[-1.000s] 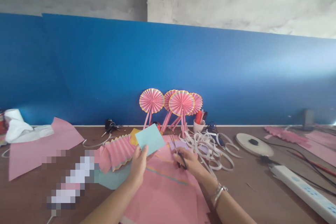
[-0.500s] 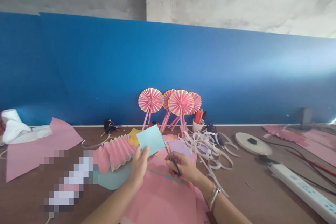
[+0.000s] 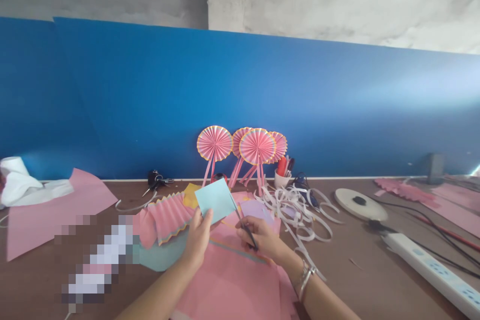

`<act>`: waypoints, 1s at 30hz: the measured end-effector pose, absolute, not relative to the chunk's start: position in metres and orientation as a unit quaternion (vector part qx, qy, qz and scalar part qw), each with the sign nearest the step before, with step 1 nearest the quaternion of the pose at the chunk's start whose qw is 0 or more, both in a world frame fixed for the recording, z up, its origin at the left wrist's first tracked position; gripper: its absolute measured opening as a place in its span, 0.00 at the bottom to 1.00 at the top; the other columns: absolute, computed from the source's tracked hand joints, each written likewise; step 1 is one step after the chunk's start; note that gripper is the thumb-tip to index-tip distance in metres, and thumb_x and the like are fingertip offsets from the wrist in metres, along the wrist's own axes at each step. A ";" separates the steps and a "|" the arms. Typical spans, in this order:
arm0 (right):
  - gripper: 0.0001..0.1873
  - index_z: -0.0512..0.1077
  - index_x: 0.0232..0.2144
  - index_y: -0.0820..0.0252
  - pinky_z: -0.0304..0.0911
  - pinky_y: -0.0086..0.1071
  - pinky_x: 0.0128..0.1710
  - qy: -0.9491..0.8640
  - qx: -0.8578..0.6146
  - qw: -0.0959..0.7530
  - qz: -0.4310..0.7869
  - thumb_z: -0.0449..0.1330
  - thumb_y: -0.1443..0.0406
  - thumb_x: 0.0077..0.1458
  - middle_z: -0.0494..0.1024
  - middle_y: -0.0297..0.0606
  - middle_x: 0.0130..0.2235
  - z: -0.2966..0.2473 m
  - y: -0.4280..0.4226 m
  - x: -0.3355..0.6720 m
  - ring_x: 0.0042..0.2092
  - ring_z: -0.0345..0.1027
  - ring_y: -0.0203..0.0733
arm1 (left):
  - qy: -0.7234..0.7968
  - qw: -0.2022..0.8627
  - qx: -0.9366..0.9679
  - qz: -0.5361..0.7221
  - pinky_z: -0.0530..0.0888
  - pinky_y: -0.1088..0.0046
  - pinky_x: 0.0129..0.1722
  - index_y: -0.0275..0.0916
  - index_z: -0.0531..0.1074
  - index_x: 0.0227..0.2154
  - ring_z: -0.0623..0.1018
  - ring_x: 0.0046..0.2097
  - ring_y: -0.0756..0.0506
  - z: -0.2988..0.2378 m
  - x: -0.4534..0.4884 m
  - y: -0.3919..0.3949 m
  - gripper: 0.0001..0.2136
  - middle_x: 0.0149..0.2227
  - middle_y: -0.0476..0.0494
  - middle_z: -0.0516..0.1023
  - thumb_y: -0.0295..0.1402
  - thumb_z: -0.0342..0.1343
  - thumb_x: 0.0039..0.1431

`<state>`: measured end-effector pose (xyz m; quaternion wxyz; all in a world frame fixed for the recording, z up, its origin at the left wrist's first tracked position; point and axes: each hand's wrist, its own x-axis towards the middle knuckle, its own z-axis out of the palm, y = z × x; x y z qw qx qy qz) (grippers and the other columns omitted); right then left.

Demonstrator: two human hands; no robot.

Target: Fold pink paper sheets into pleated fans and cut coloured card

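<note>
We see both hands apart from each other above the table (image 3: 375, 285); the left hand (image 3: 198, 235) pinches a light-blue paper piece (image 3: 214, 200) near its lower edge, thumb on the near face, the paper tilted and raised just beyond the fingertips; the right hand (image 3: 262, 237) is closed around the handles of black scissors (image 3: 248, 234), whose blades point away from us to the right edge of that paper; we cannot tell whether they have cut into it; a silver bracelet (image 3: 306, 280) circles the right wrist.

Beneath and between the hands we find pink sheets (image 3: 232, 280) with a coloured stripe across them; just beyond the right hand lies a purple paper (image 3: 257, 210), and to its right a tangle of white strips (image 3: 300, 210); left of the left hand we see a pleated pink paper (image 3: 172, 217), with a teal sheet (image 3: 161, 254) nearer to us and a yellow paper (image 3: 191, 195) beyond; farther out, past both hands, pink round fans (image 3: 257, 146) stand upright before a blue panel (image 3: 240, 85); well to the right of the right hand lies a white power strip (image 3: 431, 265).
</note>
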<state>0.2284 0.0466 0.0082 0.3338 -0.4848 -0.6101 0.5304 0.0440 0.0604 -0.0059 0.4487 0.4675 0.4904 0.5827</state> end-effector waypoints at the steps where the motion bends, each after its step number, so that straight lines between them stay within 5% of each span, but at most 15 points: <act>1: 0.24 0.67 0.35 0.62 0.50 0.23 0.16 -0.610 -0.485 0.333 0.530 0.61 0.49 0.45 0.69 0.29 0.18 0.009 0.046 0.228 0.20 0.62 0.32 | 0.487 0.453 0.466 0.584 0.69 0.62 0.46 0.40 0.68 0.35 0.75 0.44 0.39 -0.006 0.044 0.060 0.16 0.36 0.44 0.77 0.48 0.53 0.53; 20: 0.19 0.65 0.37 0.60 0.51 0.24 0.18 -0.612 -0.510 0.319 0.512 0.62 0.57 0.45 0.69 0.26 0.19 0.008 0.049 0.233 0.19 0.60 0.31 | 0.502 0.442 0.459 0.584 0.68 0.63 0.46 0.40 0.68 0.35 0.75 0.44 0.40 -0.005 0.042 0.059 0.14 0.37 0.43 0.77 0.46 0.53 0.54; 25: 0.10 0.66 0.30 0.59 0.50 0.26 0.23 -0.683 -0.606 0.297 0.280 0.61 0.66 0.42 0.64 0.25 0.18 0.011 0.055 0.251 0.22 0.58 0.32 | 0.526 0.375 0.464 0.606 0.70 0.63 0.45 0.41 0.67 0.36 0.75 0.43 0.39 -0.010 0.033 0.069 0.12 0.36 0.42 0.76 0.42 0.53 0.52; 30: 0.08 0.72 0.30 0.60 0.54 0.27 0.31 -0.726 -0.627 0.264 0.104 0.59 0.69 0.42 0.73 0.39 0.34 0.004 0.059 0.247 0.32 0.64 0.37 | 0.527 0.352 0.472 0.613 0.69 0.61 0.47 0.40 0.64 0.40 0.75 0.46 0.38 -0.016 0.029 0.078 0.16 0.42 0.39 0.76 0.38 0.56 0.47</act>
